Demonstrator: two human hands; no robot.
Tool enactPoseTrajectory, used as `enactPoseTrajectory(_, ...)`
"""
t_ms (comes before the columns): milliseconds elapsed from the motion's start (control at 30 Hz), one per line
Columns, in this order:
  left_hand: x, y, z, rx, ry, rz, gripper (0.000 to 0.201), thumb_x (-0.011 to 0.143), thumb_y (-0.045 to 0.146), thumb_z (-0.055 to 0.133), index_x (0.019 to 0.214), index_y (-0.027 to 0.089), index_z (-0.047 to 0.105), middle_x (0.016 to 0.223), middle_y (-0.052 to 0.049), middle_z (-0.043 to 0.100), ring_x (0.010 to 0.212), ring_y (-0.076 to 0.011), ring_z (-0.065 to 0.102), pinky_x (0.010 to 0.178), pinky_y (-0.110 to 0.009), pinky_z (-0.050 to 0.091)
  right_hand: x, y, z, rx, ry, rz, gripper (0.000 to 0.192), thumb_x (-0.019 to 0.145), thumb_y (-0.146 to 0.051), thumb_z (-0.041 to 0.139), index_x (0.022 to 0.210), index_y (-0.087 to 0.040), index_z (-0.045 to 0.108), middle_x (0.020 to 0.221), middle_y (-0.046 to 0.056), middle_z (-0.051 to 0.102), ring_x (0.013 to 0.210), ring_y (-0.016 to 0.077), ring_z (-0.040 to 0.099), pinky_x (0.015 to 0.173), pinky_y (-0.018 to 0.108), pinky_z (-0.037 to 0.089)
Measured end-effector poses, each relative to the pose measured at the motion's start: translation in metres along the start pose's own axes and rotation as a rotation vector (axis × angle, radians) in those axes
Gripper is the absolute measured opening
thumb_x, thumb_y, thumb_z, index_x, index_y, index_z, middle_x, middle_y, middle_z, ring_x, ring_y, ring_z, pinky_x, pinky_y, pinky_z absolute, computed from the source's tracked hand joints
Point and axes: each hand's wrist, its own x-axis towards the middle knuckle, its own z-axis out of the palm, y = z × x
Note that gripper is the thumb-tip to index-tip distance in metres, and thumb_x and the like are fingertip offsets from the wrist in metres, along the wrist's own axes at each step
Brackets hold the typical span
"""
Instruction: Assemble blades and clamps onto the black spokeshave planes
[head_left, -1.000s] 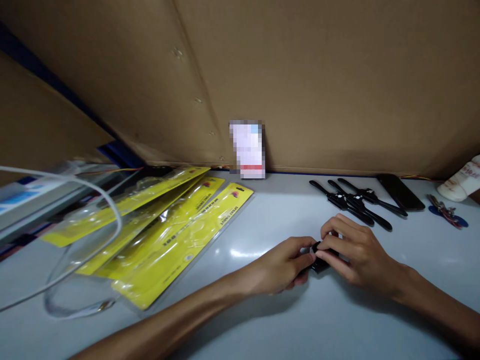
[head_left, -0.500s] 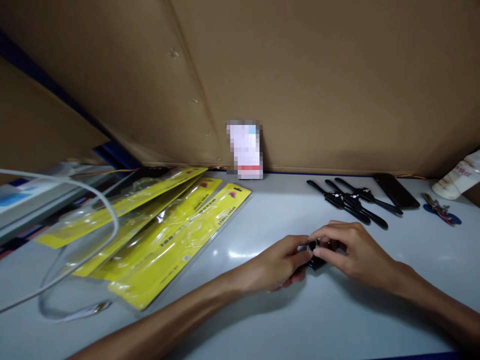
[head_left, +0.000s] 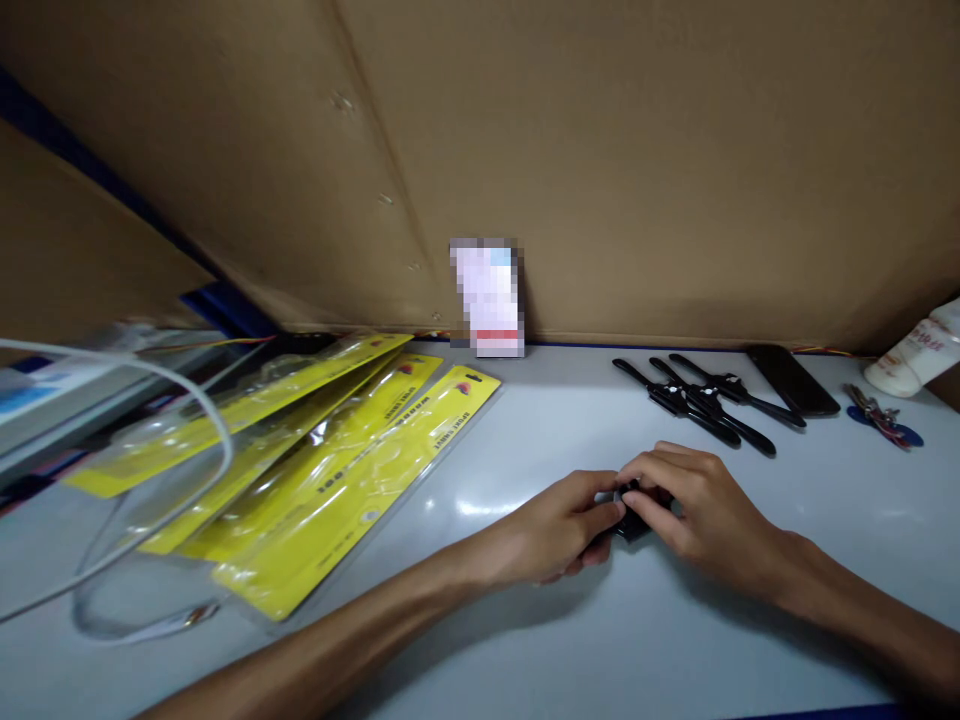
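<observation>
Over the middle right of the table, both hands meet around a black spokeshave, which their fingers mostly cover. My left hand is closed on its left side, thumb and fingers pinching it. From the right, my right hand has its thumb and bent fingers pressed on the spokeshave's upper part; any small part between those fingertips is hidden. Behind my right hand, several black spokeshaves lie side by side on the table, their handles pointing diagonally.
Yellow cards in clear blister packs fan out at left, beside a white cable. A phone with a blurred screen leans on the brown back wall. A dark phone, keys and a whitish bottle are at right.
The thumb and fingers of my right hand have shifted slightly on the spokeshave. My left hand keeps its hold in the same place.
</observation>
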Motion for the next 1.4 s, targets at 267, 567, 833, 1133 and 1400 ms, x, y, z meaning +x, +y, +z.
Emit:
enactPoseTrajectory(267,-0.001,0.0,-0.001,0.021,0.0,-0.024,0.027,0.098,0.036,0.041,0.113,0.017,0.054,0.057,0.009,0.044,0.038,-0.0064,0.03,0.031,-0.015,0.023,0.006,0.0,-0.02,0.153,-0.114,0.008,0.018,0.087,-0.009,0.066,0.099,-0.02,0.071,0.082,0.0,0.068,0.072,0.0134,0.06,0.065,0.026,0.043)
enactPoseTrajectory(567,-0.001,-0.001,-0.001,0.023,-0.003,-0.026,0.022,0.097,0.038,0.043,0.102,0.018,0.052,0.058,0.01,0.045,0.037,-0.0052,0.029,0.031,-0.015,0.023,0.001,0.01,-0.006,-0.108,-0.025,-0.168,0.02,0.099,-0.027,0.057,0.081,-0.018,0.06,0.077,0.004,0.062,0.073,0.0172,0.051,0.063,0.03,0.037)
enactPoseTrajectory(833,0.0,-0.003,0.0,0.035,0.007,-0.011,0.025,0.097,0.039,0.043,0.106,0.018,0.053,0.057,0.01,0.044,0.037,-0.0052,0.029,0.032,-0.015,0.024,-0.001,0.002,0.005,-0.024,0.01,0.018,0.015,0.097,-0.015,0.05,0.092,-0.018,0.064,0.08,0.003,0.063,0.072,0.0153,0.055,0.067,0.029,0.041)
enactPoseTrajectory(1133,-0.001,-0.002,-0.002,0.017,-0.013,-0.012,0.03,0.097,0.043,0.045,0.11,0.018,0.053,0.059,0.01,0.045,0.038,-0.0052,0.029,0.032,-0.015,0.023,0.006,0.013,-0.021,0.047,-0.113,-0.098,0.007,0.089,-0.019,0.07,0.085,-0.019,0.064,0.08,0.001,0.063,0.074,0.0149,0.056,0.066,0.027,0.04)
enactPoseTrajectory(1400,-0.001,-0.001,0.0,0.048,0.019,-0.056,0.019,0.098,0.035,0.041,0.1,0.018,0.051,0.057,0.01,0.045,0.038,-0.005,0.03,0.033,-0.016,0.022,0.002,0.007,0.0,-0.18,0.0,-0.116,0.029,0.099,-0.021,0.051,0.071,-0.018,0.055,0.067,0.001,0.056,0.064,0.015,0.045,0.059,0.031,0.028)
